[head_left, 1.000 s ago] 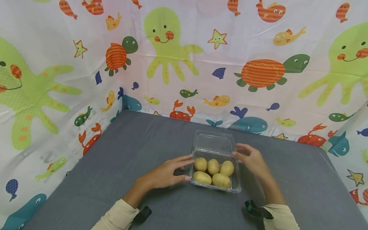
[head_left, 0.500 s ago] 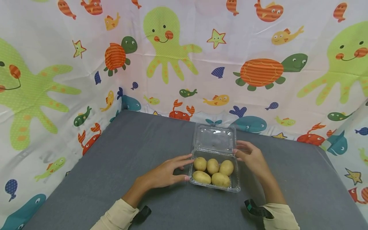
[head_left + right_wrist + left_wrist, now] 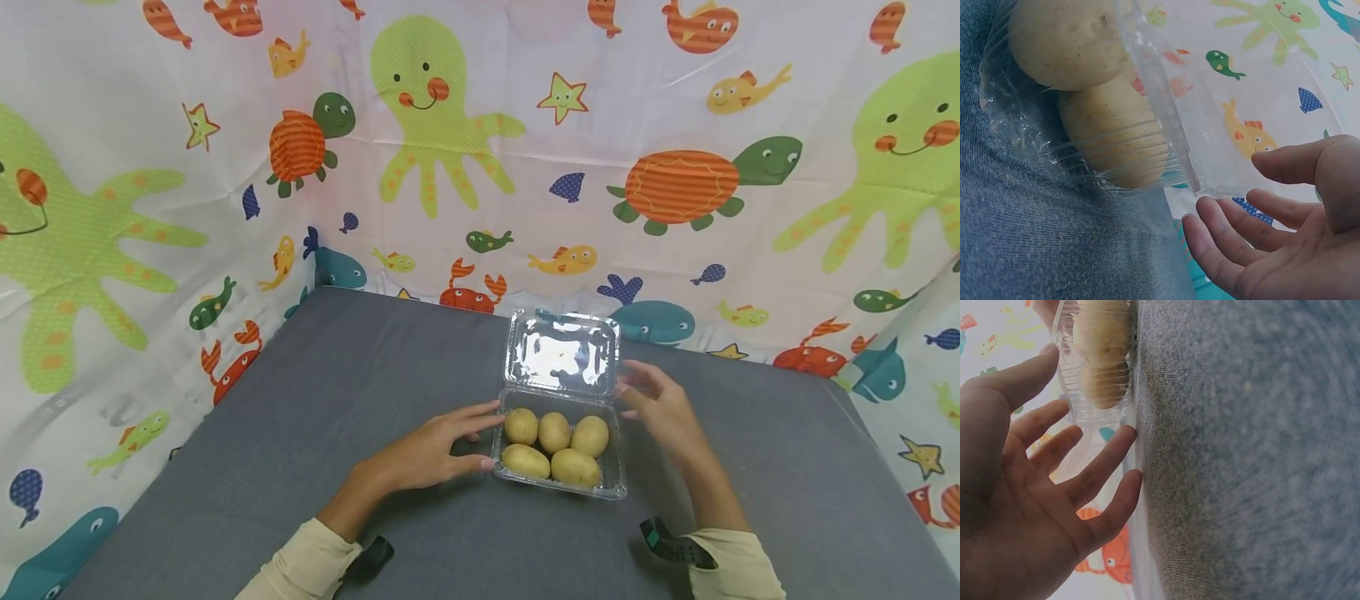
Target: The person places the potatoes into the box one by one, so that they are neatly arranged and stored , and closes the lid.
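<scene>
A clear plastic clamshell container (image 3: 611, 479) sits on the grey table with several potatoes (image 3: 554, 433) in it. Its hinged lid (image 3: 562, 354) stands raised at the back and catches a bright glare. My left hand (image 3: 427, 450) has its fingers spread, with fingertips right at the container's left wall. In the left wrist view, the thumb and fingertips lie around that ribbed wall. At the lid's right edge, near the hinge, is my right hand (image 3: 660, 408). The right wrist view shows its thumb and loosely bent fingers (image 3: 1229, 219) apart, by the lid's corner.
A white curtain (image 3: 525, 225) printed with sea animals rises along the back and left edges of the grey table (image 3: 360, 358). Dark straps circle both wrists, the right wristband (image 3: 675, 546) lying against a cream sleeve (image 3: 735, 567).
The lid has swung up from leaning far back to nearly upright. My right hand has shifted slightly up along with it, its fingers loosening from the edge. The left hand has stayed put.
</scene>
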Tool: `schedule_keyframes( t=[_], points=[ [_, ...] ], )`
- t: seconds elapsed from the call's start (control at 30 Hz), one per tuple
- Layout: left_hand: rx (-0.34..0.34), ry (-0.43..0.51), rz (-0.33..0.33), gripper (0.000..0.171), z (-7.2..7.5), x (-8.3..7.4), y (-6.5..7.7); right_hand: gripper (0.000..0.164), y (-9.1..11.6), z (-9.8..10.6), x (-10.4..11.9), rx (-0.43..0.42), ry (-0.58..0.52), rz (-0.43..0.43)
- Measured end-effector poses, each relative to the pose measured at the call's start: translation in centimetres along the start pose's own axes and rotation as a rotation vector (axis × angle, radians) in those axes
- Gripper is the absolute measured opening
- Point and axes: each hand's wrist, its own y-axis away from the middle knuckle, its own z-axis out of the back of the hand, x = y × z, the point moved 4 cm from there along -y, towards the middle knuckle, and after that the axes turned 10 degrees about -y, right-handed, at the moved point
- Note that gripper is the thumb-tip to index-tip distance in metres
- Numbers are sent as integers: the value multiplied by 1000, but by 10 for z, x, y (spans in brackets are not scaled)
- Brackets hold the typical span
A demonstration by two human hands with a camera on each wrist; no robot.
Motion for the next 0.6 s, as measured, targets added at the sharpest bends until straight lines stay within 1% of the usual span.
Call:
schedule_keyframes(
  t=[0.27,0.4,0.6],
  points=[
    [6,3,3,69,0,1,0,61,2,1,4,-14,-18,6],
    [5,7,-2,69,0,1,0,59,2,1,7,-14,-32,9],
    [5,12,-1,68,1,0,0,54,2,3,8,-18,-12,7]
  ],
)
